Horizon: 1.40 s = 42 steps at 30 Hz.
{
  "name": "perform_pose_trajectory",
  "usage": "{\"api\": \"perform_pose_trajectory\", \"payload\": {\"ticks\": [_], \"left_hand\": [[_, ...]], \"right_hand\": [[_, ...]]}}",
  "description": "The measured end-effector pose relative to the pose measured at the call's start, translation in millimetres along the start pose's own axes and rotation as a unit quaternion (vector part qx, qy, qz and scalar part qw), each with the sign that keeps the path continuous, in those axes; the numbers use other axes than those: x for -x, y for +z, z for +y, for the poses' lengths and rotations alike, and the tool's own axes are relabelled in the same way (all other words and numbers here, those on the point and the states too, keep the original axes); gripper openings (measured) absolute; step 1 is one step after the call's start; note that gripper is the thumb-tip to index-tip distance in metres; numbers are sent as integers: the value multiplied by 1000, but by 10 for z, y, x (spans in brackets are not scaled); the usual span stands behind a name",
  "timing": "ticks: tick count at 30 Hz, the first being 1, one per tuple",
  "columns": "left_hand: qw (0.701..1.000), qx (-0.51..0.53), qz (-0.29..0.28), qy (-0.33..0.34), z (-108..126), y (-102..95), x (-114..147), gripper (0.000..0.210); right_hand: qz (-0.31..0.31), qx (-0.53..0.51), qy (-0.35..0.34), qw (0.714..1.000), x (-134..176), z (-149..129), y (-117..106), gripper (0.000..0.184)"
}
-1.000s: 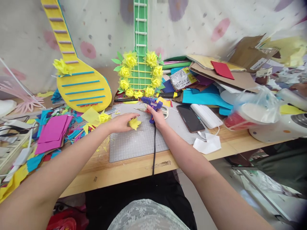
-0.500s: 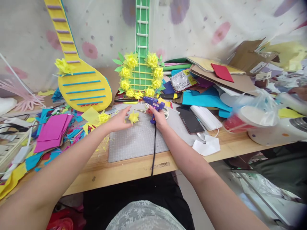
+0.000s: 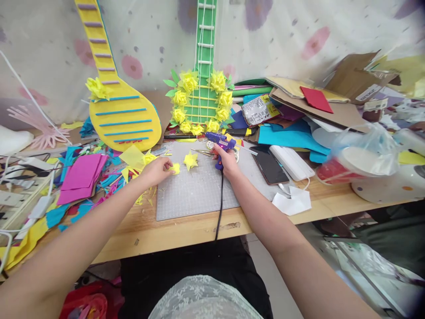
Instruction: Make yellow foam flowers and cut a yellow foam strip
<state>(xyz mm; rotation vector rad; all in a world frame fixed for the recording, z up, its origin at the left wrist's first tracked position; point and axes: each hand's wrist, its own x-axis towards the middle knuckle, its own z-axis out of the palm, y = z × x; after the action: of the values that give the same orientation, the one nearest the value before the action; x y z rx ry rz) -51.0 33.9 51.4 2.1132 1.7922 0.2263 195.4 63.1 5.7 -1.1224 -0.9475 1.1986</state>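
My right hand (image 3: 227, 160) is wrapped round the grip of a purple glue gun (image 3: 219, 142), whose nozzle points left. A clear glue stick (image 3: 248, 150) juts from its back and a black cord hangs from the grip. My left hand (image 3: 158, 171) is closed in a pinch on a small yellow paper piece (image 3: 175, 168) over the grey cutting mat (image 3: 189, 201). Between the hands, a yellow star-shaped paper flower (image 3: 190, 160) rests on the mat. Scissors, partly hidden, lie behind my right hand.
Behind the mat stand a green paper instrument (image 3: 206, 57) ringed with yellow flowers and a yellow one (image 3: 126, 119). Magenta sheets (image 3: 82, 177) and scraps lie left. A phone (image 3: 268, 165), white power bank (image 3: 292, 163) and bagged cup (image 3: 355, 161) are right.
My left hand has gone from open fingers to a pinch on the small yellow paper piece. My right hand still holds the glue gun. The whole view has shifted slightly.
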Motion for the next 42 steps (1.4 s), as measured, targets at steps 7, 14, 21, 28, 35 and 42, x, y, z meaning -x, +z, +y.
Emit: {"api": "perform_pose_trajectory", "payload": {"ticks": [7, 14, 21, 28, 35, 42], "left_hand": [[1000, -10, -17, -1, -57, 91, -67, 14], [998, 65, -3, 14, -67, 87, -21, 18], [990, 131, 25, -39, 42, -35, -37, 18], [945, 309, 88, -64, 158, -50, -77, 23], [920, 376, 64, -95, 282, -31, -98, 27], [952, 277, 101, -86, 319, -36, -108, 21]], "right_hand": [[-8, 23, 5, 1000, -5, 29, 6, 41], [-18, 2, 6, 1000, -11, 18, 0, 40], [-53, 40, -6, 998, 27, -108, -55, 40], [-225, 128, 13, 966, 168, -422, -169, 38], [-228, 217, 0, 949, 152, -290, -125, 36], [-222, 204, -3, 953, 165, -244, -87, 37]]}}
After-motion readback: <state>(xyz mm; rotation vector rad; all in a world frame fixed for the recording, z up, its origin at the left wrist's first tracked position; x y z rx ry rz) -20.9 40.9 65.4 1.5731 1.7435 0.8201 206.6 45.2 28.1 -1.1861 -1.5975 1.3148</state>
